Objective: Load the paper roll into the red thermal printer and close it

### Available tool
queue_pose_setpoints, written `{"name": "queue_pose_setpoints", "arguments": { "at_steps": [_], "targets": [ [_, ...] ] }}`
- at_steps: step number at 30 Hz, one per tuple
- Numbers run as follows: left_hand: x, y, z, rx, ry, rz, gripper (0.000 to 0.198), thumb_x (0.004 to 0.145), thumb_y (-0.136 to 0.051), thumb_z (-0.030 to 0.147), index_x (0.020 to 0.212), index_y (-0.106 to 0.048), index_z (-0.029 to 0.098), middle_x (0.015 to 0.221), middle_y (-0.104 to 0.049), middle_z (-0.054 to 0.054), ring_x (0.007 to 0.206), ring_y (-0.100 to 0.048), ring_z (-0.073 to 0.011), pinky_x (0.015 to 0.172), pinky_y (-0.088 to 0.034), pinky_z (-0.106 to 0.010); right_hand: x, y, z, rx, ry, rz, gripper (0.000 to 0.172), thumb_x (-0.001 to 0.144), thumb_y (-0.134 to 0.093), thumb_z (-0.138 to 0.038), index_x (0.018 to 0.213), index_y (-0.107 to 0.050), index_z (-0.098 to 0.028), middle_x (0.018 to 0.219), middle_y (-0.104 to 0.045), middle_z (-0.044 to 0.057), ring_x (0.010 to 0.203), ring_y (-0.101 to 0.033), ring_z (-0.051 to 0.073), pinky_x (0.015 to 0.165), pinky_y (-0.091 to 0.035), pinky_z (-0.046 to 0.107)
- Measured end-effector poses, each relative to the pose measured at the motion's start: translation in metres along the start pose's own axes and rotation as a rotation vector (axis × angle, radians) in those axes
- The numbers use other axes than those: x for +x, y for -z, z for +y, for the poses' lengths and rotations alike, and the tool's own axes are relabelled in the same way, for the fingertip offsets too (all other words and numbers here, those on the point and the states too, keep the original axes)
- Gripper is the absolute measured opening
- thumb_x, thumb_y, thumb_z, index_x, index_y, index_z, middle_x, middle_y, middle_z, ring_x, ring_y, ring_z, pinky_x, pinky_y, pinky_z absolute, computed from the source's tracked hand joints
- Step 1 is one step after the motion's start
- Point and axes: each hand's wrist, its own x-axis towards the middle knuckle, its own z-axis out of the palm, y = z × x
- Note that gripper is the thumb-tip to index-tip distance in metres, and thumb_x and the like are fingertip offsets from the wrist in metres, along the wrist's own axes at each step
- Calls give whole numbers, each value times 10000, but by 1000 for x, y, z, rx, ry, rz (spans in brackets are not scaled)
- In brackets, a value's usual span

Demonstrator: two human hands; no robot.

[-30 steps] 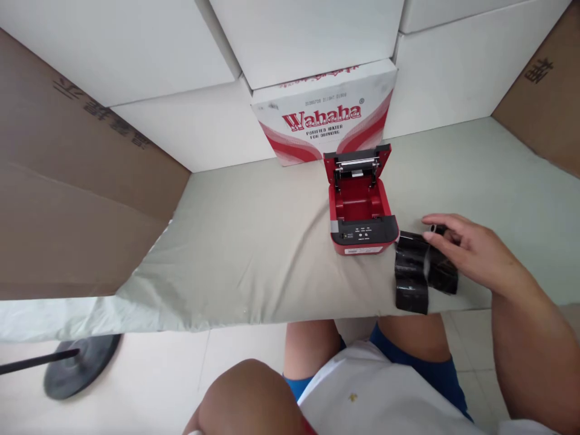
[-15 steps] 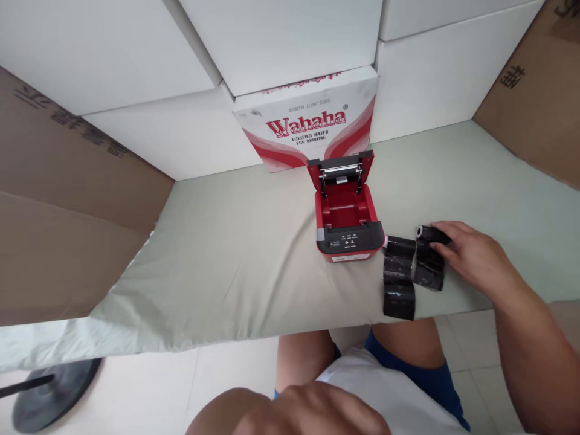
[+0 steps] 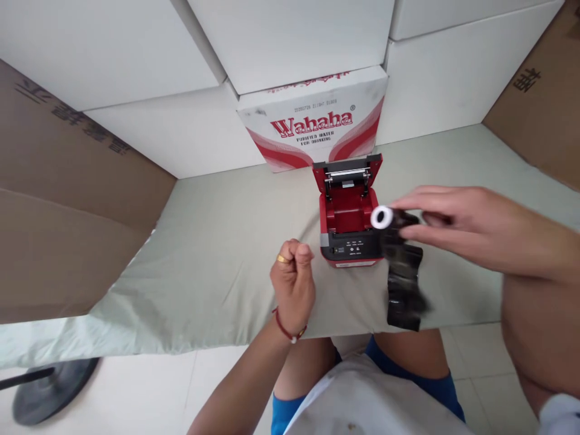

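A small red and black label printer (image 3: 352, 243) sits on the cloth with its lid raised and its inner bay exposed. My right hand (image 3: 462, 225) pinches a black-wrapped paper roll (image 3: 383, 217) above the printer's right edge, with the roll's white end towards the left. Below it, more black plastic-wrapped rolls (image 3: 402, 293) hang or lie at the table's front; motion blurs part of them, and I cannot tell which are joined to the held one. My left hand (image 3: 293, 281) is closed in a fist just left of the printer, touching nothing visible.
A white and red Wahaha water carton (image 3: 312, 124) stands right behind the printer's raised lid. White boxes (image 3: 290, 42) are stacked along the back. Brown cardboard (image 3: 67, 199) walls both sides. The cloth-covered table (image 3: 217, 241) ends close to my legs.
My right hand has lifted a roll off the table and moved it left towards the printer. My left hand has come up from near my body to beside the printer.
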Motion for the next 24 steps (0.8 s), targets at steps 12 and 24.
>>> {"name": "queue_pose_setpoints", "arguments": {
  "at_steps": [12,24],
  "targets": [
    [0,4,-9,405,-700,-370,524,1113,-434,75,1564,-630,254,1406,-827,-112,1365,-743,-206,1170,-555,-411,79,-76,-46,-538,-161,-17,253,1054,-610,-228,1225,-795,-197,1165,-824,173,918,-795,309,703,-522,381],
    [10,-8,-13,518,-827,-451,374,1114,-504,156,1409,-726,220,1295,-876,-101,1278,-799,-227,1179,-531,-428,81,-75,-34,-269,-9,42,273,1058,-615,-278,1212,-837,-235,1234,-861,103,1061,-812,302,900,-601,417]
  ]
}}
